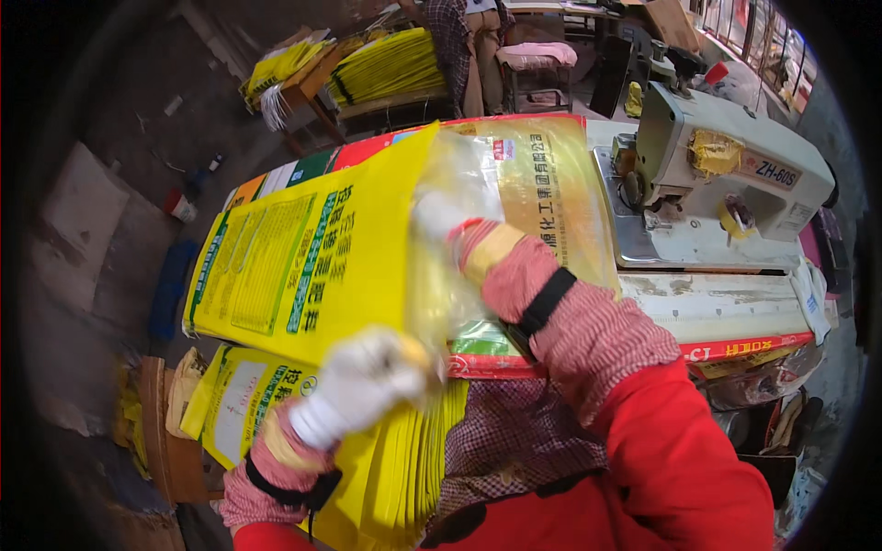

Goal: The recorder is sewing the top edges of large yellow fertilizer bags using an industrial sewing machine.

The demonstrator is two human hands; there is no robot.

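A large yellow printed bag point(367, 220) lies slanted over the work table, with a translucent plastic liner point(430, 285) at its right edge. My left hand point(363, 381), in a white glove, is closed at the bag's near right corner, its fingertips smeared by motion. My right hand point(441, 216), also white-gloved, reaches to the liner along the bag's right edge; its fingers are too blurred to read. Below the left hand hangs a stack of yellow bags point(413, 477), partly over my lap.
A white sewing machine point(735, 156) stands at the right of the table. Printed sheeting point(565, 193) covers the tabletop. At the back are more piled yellow bags point(390, 69), a padded chair point(537, 57) and a standing person point(469, 55). A wooden piece point(161, 427) stands at the left.
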